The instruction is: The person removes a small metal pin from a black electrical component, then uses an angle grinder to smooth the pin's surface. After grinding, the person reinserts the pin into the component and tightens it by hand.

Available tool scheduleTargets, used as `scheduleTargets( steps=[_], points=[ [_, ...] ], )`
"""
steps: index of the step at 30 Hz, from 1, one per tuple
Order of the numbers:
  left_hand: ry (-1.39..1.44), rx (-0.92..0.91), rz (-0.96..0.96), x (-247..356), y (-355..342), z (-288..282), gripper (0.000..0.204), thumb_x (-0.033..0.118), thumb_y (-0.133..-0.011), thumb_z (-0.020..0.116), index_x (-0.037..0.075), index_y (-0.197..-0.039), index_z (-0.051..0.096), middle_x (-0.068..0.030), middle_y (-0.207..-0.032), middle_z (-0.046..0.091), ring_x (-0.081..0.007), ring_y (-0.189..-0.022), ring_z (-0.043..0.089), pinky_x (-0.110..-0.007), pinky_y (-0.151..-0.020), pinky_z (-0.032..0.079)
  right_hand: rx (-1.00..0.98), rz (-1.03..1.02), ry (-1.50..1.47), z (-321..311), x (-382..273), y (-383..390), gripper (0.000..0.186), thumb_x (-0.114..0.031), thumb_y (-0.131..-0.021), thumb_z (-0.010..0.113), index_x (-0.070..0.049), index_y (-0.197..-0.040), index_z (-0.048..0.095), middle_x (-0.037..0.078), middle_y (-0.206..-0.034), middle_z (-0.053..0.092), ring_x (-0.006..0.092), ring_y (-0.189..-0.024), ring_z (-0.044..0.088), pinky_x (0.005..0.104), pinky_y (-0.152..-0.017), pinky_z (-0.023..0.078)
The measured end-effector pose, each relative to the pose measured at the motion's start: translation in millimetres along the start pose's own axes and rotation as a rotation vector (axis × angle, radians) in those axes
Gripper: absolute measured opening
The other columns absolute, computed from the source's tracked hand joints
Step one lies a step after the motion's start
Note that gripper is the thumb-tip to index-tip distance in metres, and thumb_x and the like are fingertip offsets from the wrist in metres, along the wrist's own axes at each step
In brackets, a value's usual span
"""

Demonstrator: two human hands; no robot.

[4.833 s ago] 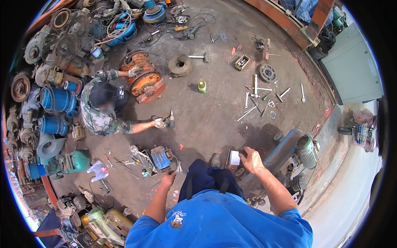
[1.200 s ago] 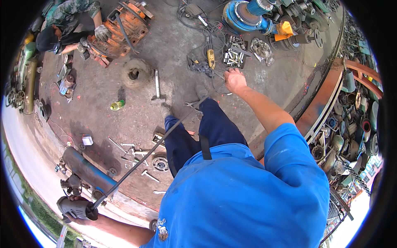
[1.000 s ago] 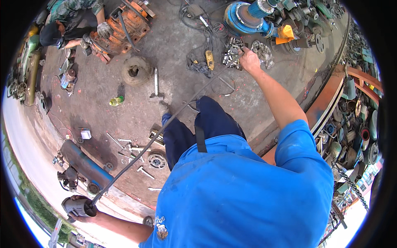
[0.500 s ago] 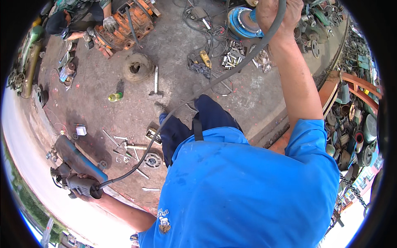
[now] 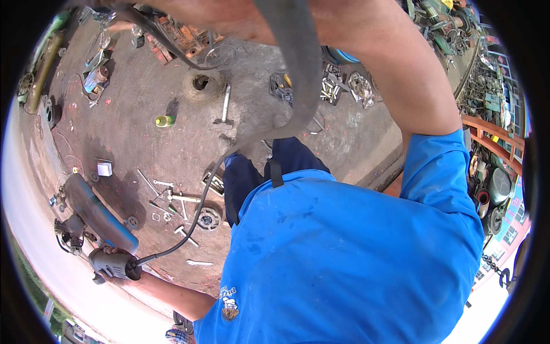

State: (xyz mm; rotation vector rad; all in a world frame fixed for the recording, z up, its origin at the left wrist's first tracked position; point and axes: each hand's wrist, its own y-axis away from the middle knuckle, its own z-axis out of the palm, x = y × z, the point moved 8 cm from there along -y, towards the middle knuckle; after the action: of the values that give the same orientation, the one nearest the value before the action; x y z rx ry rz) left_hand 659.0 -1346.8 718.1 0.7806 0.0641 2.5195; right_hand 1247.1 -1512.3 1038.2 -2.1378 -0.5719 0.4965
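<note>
At the lower left, my left hand is closed round the dark grey body of a corded power tool; whether it is a grinder I cannot make out. Its black cord rises from the tool, curves across in front of me and passes close over my right forearm. That forearm bends leftward along the top edge, very near the camera and blurred. The fingers of my right hand are hidden at that edge. Another stretch of dark cord hangs at the upper left, below the arm.
A blue-grey compressor tank stands close to the power tool. Hammers, wrenches and a round metal plate lie on the floor. Farther off are a green-yellow bottle, a metal ring and orange machinery. Scrap parts are piled on the right.
My right arm has swung from the upper right leftward across the top of the view, bringing the cord closer to the camera. My left hand still holds the power tool, nearly in place.
</note>
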Motion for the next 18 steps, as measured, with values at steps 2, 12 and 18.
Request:
scheduleTargets(
  steps=[2, 12, 18],
  points=[
    [-0.027, 0.148, 0.144, 31.4, 38.3, -9.9, 0.069, 0.037, -0.09, 0.071, -0.007, -0.135, 0.043, -0.0245, -0.116, 0.057, -0.0387, -0.105, 0.062, -0.049, -0.099, 0.053, -0.049, -0.052, -0.131, 64.1, 9.7, -9.1, 0.02, -0.021, -0.092, 0.069, -0.002, -0.093, 0.062, 0.015, -0.078, 0.067, 0.0328, -0.07, 0.065, 0.0393, -0.061, 0.052],
    [0.081, 0.199, 0.277, 56.9, 95.1, -103.2, 0.066, 0.04, -0.092, 0.072, -0.001, -0.138, 0.046, -0.0244, -0.125, 0.057, -0.0405, -0.116, 0.061, -0.055, -0.1, 0.055, -0.43, 0.0, -0.301, 296.4, 24.7, -22.2, 0.025, -0.023, -0.09, 0.072, -0.004, -0.088, 0.057, 0.018, -0.069, 0.06, 0.0399, -0.064, 0.063, 0.0443, -0.057, 0.052],
    [0.051, 0.502, 0.601, 61.4, 135.6, -129.0, 0.061, 0.044, -0.094, 0.068, -0.005, -0.128, 0.054, -0.0243, -0.111, 0.063, -0.0384, -0.102, 0.066, -0.051, -0.092, 0.06, -0.707, 0.146, -0.483, 474.8, 3.6, 23.2, 0.027, -0.03, -0.097, 0.068, -0.004, -0.093, 0.062, 0.02, -0.078, 0.067, 0.0435, -0.073, 0.066, 0.0502, -0.064, 0.051]
  ],
)
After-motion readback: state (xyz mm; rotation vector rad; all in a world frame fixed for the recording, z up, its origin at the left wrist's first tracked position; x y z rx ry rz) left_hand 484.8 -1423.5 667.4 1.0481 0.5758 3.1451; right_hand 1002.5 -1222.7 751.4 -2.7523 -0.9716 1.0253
